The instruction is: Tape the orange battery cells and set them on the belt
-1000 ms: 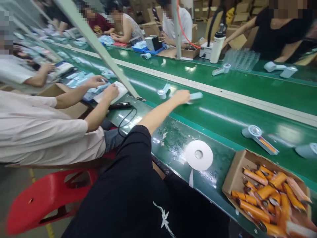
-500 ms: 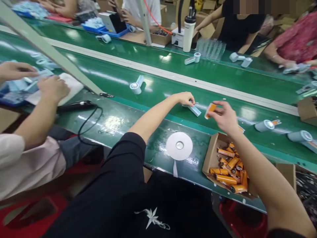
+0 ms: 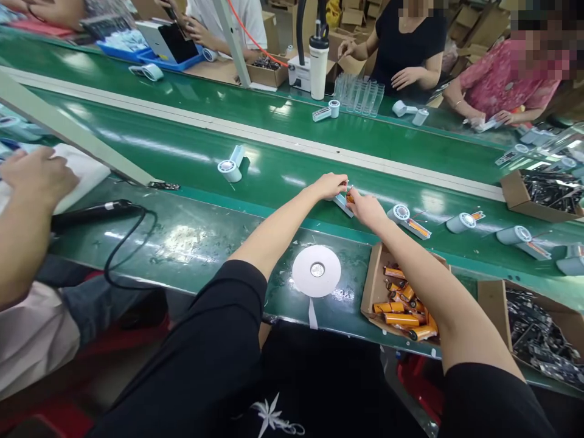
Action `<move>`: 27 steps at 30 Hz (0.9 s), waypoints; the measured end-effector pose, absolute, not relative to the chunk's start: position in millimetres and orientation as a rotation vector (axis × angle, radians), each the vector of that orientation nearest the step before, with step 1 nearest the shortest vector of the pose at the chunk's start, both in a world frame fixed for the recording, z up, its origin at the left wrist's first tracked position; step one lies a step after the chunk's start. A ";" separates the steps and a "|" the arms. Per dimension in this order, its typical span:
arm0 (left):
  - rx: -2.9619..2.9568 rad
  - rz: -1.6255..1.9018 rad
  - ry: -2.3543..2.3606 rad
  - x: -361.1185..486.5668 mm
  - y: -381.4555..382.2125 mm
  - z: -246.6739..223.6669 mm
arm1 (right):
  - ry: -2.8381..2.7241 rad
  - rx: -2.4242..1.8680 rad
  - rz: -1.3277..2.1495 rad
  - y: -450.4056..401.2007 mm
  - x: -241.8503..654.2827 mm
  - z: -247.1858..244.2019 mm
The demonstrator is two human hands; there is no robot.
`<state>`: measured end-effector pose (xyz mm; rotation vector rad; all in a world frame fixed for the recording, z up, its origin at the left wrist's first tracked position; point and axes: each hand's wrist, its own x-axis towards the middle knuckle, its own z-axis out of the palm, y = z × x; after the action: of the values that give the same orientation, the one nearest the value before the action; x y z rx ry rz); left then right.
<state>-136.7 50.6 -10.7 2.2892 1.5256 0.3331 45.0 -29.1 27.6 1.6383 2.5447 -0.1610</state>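
Over the green conveyor belt, my left hand (image 3: 329, 185) is closed at the round end of a light-blue handheld fan housing (image 3: 344, 205), whose open handle points toward me; the fingers hide most of the head. Right beside it, my right hand (image 3: 367, 210) pinches an orange cylindrical battery (image 3: 350, 196), mostly covered by the fingers, at the housing's handle. On the bench below lies a white roll of tape (image 3: 303, 271) with a loose tail. A cardboard box (image 3: 371, 286) of orange batteries (image 3: 401, 319) stands under my right forearm.
Other fan housings (image 3: 229, 171) lie along the belt, some to the right with batteries in their handles. A box of dark parts (image 3: 542, 328) stands at right. At left are a co-worker's hand (image 3: 41, 176) and a black corded tool (image 3: 98, 210). A slanted metal post (image 3: 82, 131) crosses there.
My right hand has moved left with the battery, bringing it to the housing beside my left hand. The view has shifted, showing more of the belt's right side.
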 end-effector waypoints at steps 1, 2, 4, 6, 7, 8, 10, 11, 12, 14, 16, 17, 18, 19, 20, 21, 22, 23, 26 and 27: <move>2.278 0.334 1.538 -135.6 49.4 -11.0 | 2.522 1.641 -0.155 -30.0 44.1 27.0; 2.268 0.335 1.549 -134.7 47.7 -11.4 | 2.503 1.638 -0.157 -30.5 42.8 26.4; 2.253 0.338 1.566 -132.9 43.1 -12.2 | 2.474 1.619 -0.182 -30.8 39.0 25.6; 2.244 0.340 1.577 -130.3 37.9 -12.1 | 2.446 1.597 -0.228 -30.3 33.8 26.2; 2.242 0.342 1.582 -128.3 35.6 -11.2 | 2.430 1.589 -0.255 -29.6 30.8 27.7; 2.242 0.344 1.589 -125.8 33.8 -9.5 | 2.415 1.583 -0.280 -28.6 27.8 30.2; 2.248 0.350 1.608 -119.7 30.6 -3.1 | 2.402 1.566 -0.331 -26.1 24.0 39.3; 2.254 0.358 1.621 -116.6 28.2 1.4 | 2.407 1.553 -0.358 -25.7 24.5 45.8; 2.264 0.376 1.636 -114.3 24.1 6.3 | 2.423 1.539 -0.384 -27.0 27.4 53.2; 2.297 0.444 1.665 -114.4 7.1 14.3 | 2.481 1.529 -0.425 -38.5 43.2 67.9; 2.342 0.528 1.670 -124.7 -27.1 14.5 | 2.563 1.556 -0.444 -66.0 74.3 76.0; 2.394 0.551 1.609 -134.3 -51.2 10.5 | 2.610 1.575 -0.459 -86.2 95.1 75.9; 2.456 0.546 1.505 -146.6 -79.1 4.2 | 2.661 1.598 -0.485 -110.1 118.4 73.0; 2.566 0.517 1.270 -161.3 -109.6 -3.3 | 2.768 1.611 -0.611 -136.9 142.9 68.0; 2.663 0.422 0.975 -177.3 -140.9 -10.7 | 2.835 1.581 -0.760 -165.4 167.0 61.9; 2.722 0.337 0.783 -193.7 -170.9 -16.8 | 2.855 1.559 -0.911 -194.1 189.1 56.0; 2.759 0.279 0.717 -209.2 -197.8 -20.9 | 2.828 1.589 -1.045 -221.6 207.7 51.0; 2.784 0.227 0.717 -222.7 -220.1 -22.8 | 2.782 1.650 -1.149 -246.4 221.6 47.5; 2.805 0.248 0.901 -243.5 -254.4 -19.5 | 2.721 1.848 -1.309 -297.1 228.5 45.7; 2.798 0.337 0.957 -242.9 -257.0 -17.3 | 2.731 1.888 -1.346 -306.0 219.3 46.8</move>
<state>-242.9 -257.0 -17.3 2.7978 0.9567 0.3373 219.3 -306.0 46.8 1.8883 2.7309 -1.3458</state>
